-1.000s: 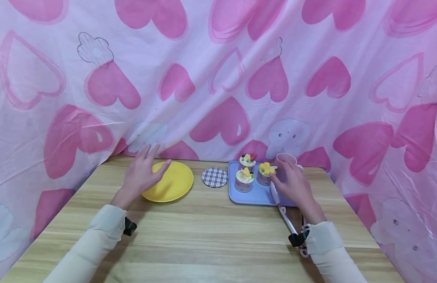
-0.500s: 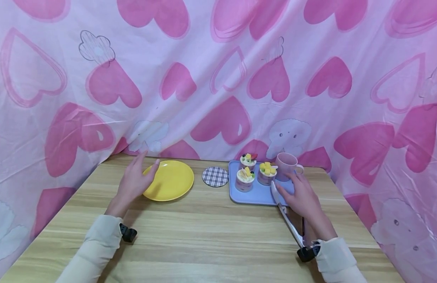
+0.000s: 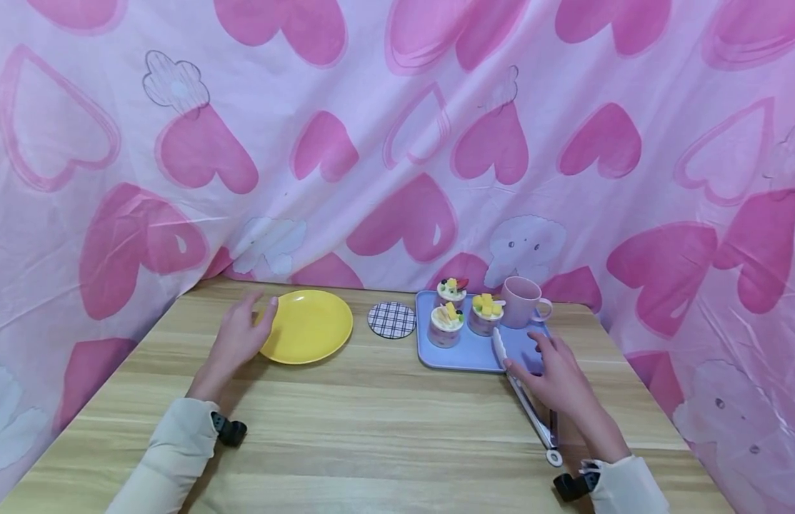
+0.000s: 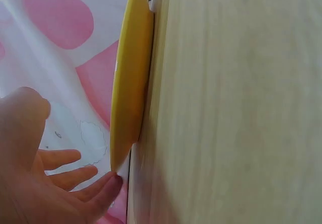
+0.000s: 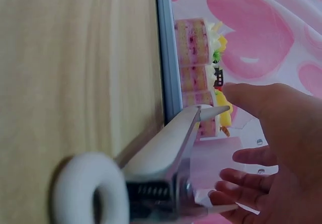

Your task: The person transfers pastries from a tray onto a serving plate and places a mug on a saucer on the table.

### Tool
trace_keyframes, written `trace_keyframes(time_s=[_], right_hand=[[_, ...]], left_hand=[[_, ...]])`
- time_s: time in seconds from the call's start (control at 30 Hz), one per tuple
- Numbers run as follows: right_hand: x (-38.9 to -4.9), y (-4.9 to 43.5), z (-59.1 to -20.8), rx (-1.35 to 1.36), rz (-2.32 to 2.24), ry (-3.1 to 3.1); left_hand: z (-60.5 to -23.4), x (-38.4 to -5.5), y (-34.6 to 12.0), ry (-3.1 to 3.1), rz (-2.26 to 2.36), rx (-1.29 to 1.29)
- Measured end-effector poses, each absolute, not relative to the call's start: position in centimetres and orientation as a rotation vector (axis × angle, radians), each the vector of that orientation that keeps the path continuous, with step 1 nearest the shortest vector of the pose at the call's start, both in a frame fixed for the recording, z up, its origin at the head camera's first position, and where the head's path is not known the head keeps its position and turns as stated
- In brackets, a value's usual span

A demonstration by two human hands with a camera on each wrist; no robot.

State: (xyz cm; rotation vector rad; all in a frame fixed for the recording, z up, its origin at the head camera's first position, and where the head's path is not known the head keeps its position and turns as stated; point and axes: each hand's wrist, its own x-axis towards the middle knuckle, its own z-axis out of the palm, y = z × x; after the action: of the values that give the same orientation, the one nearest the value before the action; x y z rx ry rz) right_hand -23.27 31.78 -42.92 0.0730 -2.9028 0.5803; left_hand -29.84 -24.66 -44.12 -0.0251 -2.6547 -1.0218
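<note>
My left hand is at the left rim of a yellow plate, fingers loosely extended and holding nothing. In the left wrist view its fingertips come close to the rim; contact cannot be told. On the right, my right hand hovers with spread fingers over metal tongs with white tips. The tongs lie slanted, tips at the blue tray and ring end toward me. Cake cups with fruit toppings, a front one, a right one and a rear one, stand on the tray.
A pink mug stands at the tray's back right, handle to the right. Between plate and tray lies a round checked coaster. Behind the wooden table hangs a pink heart-patterned cloth.
My right hand has drawn back from beside the mug toward me and to the right, now over the tongs. My left hand has moved slightly left and lower. The objects stay put.
</note>
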Motion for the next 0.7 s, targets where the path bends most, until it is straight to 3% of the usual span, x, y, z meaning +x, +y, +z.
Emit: trace_keyframes(time_s=[0.7], right_hand=[[-20.4, 33.0, -43.5, -0.196, 0.568, -3.148]], left_hand=[[-44.9, -29.4, -25.6, -2.755, -1.038, -0.066]])
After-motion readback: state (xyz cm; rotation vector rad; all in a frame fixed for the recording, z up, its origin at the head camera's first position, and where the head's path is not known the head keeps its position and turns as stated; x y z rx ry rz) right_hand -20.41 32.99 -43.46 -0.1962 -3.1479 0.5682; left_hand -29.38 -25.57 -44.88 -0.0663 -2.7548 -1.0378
